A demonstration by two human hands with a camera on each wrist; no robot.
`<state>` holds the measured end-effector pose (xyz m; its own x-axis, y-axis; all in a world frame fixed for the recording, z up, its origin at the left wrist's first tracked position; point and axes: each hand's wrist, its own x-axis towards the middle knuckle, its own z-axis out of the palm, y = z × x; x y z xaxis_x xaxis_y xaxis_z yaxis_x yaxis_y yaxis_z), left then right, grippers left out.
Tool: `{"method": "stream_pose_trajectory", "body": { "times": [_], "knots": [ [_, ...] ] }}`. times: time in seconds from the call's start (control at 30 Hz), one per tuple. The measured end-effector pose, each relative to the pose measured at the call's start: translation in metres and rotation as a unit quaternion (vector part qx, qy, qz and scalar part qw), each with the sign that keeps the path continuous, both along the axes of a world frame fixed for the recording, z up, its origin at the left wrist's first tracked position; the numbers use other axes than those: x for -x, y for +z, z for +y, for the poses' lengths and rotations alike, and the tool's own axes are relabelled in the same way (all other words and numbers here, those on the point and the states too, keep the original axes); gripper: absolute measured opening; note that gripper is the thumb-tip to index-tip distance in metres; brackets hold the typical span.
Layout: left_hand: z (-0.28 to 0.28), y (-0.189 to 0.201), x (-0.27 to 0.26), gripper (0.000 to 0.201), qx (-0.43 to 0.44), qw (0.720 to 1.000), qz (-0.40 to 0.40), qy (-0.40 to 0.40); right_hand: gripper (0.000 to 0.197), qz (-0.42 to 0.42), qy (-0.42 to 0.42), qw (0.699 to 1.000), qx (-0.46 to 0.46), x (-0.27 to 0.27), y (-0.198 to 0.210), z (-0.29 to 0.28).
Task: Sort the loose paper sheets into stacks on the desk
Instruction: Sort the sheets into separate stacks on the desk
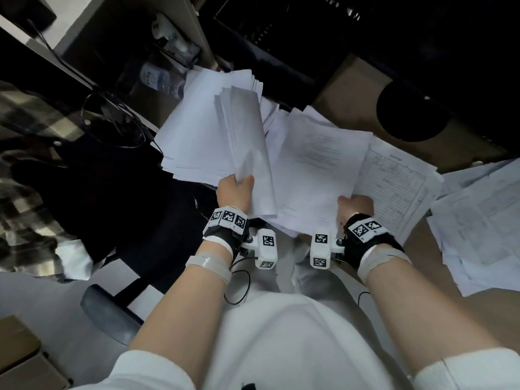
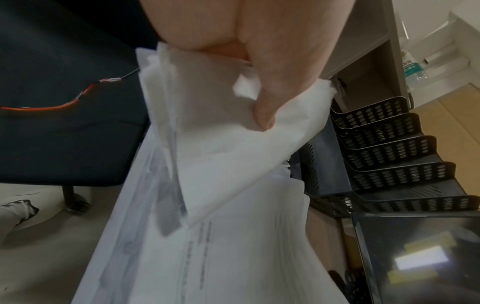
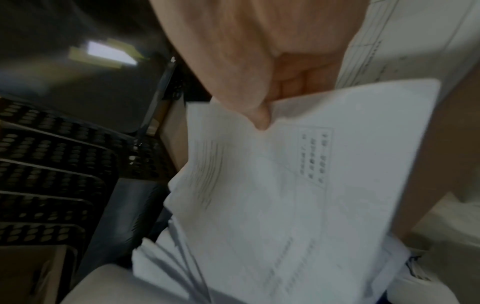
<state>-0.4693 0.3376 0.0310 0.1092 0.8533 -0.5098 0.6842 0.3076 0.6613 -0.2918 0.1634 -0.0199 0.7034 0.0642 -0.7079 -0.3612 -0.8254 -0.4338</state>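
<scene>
A bent bundle of sheets (image 1: 249,142), too many and too blurred to be counted, is gripped at its near end by the left hand (image 1: 235,191), thumb pressed on top, at centre frame. One printed sheet (image 1: 315,175) is pinched at its lower edge by the right hand (image 1: 355,205). Two further heaps are seen: one stack (image 1: 194,130) at upper centre, one spread (image 1: 478,220) at the right edge. One black tiered tray (image 2: 384,148) is seen beside them

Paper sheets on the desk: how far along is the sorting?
Done: one thick stack lies at the left. In hand: the left hand grips a curled bundle of sheets; the right hand pinches a printed sheet. Left: loose sheets sprawl unsorted at the right.
</scene>
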Motion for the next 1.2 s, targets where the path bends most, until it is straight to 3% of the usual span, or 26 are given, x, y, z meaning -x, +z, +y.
{"method": "stream_pose_trajectory", "body": {
  "times": [0.07, 0.17, 0.23, 0.43, 0.47, 0.53, 0.6, 0.7, 0.77, 0.93, 1.1, 1.2],
  "knots": [
    [0.010, -0.004, -0.003, 0.020, 0.001, 1.000, 0.003, -0.015, 0.006, -0.004, -0.035, 0.999, 0.029, 0.001, -0.009, -0.008],
    [0.021, -0.008, -0.013, 0.022, 0.014, 0.999, -0.008, -0.040, 0.017, 0.008, -0.042, 0.998, 0.050, 0.007, -0.005, -0.009],
    [0.023, -0.009, -0.018, 0.023, 0.024, 0.998, -0.012, -0.051, 0.013, 0.013, -0.036, 0.997, 0.061, 0.011, -0.002, -0.005],
    [0.028, -0.014, -0.019, 0.029, 0.047, 0.994, -0.046, -0.092, 0.009, 0.024, -0.029, 0.999, -0.029, 0.017, -0.003, 0.021],
    [0.026, -0.014, -0.019, 0.034, 0.048, 0.993, -0.050, -0.097, 0.018, 0.034, -0.038, 0.997, -0.056, 0.018, -0.002, 0.025],
    [0.021, -0.014, -0.020, 0.039, 0.045, 0.992, -0.044, -0.108, 0.060, 0.032, -0.072, 0.994, -0.082, 0.018, 0.004, 0.029],
    [0.017, -0.014, -0.025, 0.042, 0.036, 0.992, -0.027, -0.118, 0.072, 0.005, -0.085, 0.989, -0.120, 0.015, 0.018, 0.030],
    [0.003, -0.007, -0.037, 0.049, 0.023, 0.992, -0.018, -0.126, 0.050, 0.070, -0.077, 0.963, -0.248, 0.013, 0.043, 0.030],
    [-0.012, 0.001, -0.047, 0.060, 0.011, 0.992, -0.025, -0.127, 0.045, 0.119, -0.049, 0.950, -0.285, 0.012, 0.056, 0.029],
    [-0.043, 0.009, -0.068, 0.053, 0.046, 0.986, -0.120, -0.104, 0.031, 0.138, -0.065, 0.944, -0.293, 0.001, 0.063, 0.010],
    [-0.067, 0.019, -0.080, 0.052, 0.046, 0.983, -0.138, -0.116, 0.022, 0.129, -0.060, 0.941, -0.305, -0.019, 0.071, -0.013],
    [-0.077, 0.027, -0.087, 0.049, 0.063, 0.984, -0.146, -0.084, 0.020, 0.119, -0.043, 0.941, -0.312, -0.028, 0.079, -0.022]
  ]
}}
